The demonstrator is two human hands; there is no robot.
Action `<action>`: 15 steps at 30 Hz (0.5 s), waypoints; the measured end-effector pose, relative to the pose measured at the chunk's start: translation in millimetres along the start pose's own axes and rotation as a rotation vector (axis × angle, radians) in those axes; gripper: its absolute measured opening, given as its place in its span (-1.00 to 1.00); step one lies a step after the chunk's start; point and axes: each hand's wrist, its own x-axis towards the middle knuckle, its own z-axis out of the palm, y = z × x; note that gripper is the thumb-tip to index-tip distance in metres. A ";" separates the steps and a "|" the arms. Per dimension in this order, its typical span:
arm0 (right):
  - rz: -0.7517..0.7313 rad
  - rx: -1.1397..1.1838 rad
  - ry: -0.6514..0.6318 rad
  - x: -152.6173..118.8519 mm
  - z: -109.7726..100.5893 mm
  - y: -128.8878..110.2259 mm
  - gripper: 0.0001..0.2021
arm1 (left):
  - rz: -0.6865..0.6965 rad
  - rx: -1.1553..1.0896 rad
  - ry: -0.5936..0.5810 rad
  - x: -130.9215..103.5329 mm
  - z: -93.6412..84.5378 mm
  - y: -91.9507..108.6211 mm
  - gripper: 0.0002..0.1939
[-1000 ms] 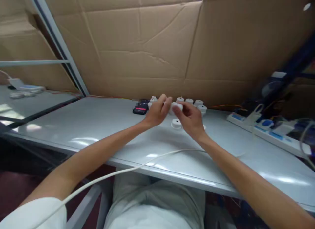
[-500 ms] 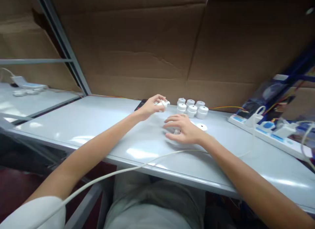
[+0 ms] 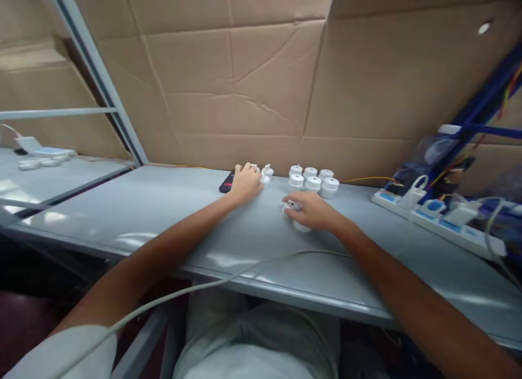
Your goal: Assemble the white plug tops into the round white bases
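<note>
1. One broad sheet of creased cardboard (image 3: 204, 112) stands upright behind our work.
2. Our grey table (image 3: 183, 210) runs across in front of it, with bright reflections on its surface.
3. To the left we see a slanting metal post (image 3: 110, 88) at the table's back edge.
4. A pale cable (image 3: 222, 281) crosses our lap and the table's front edge.
5. On the right side of the table lies a white power strip (image 3: 434, 221) with plugs in it.
6. Our right hand (image 3: 312, 209) is partly curled, its fingers and thumb bent about a white cylinder (image 3: 292, 205) on the near side of the group; we cannot tell how firmly it is gripped.
7. Our left hand (image 3: 245, 183) reaches down, fingers bent, among small knobbed white pieces (image 3: 267, 172); we cannot tell whether it grips one.
8. Just beside that hand, partly covered by it, we see a dark phone (image 3: 227, 184).
9. Six white cylinders (image 3: 312, 184) stand upright in two rows near the cardboard, beyond our right hand.
10. Another white round piece (image 3: 300, 227) shows partly beneath our right hand.
</note>
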 end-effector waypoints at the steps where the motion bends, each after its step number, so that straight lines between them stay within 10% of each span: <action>1: 0.000 0.004 -0.006 0.1 -1.1 1.3 -0.64 | 0.005 0.006 0.001 0.1 -1.3 -0.2 -0.74; 8: -0.015 0.067 0.059 0.8 -6.8 -1.2 -0.79 | 0.047 -0.084 0.087 16.7 -8.2 32.2 -0.68; 15: 0.160 0.165 0.375 4.8 -6.6 6.4 -0.82 | 0.034 -0.488 -0.177 51.9 26.7 74.3 -0.50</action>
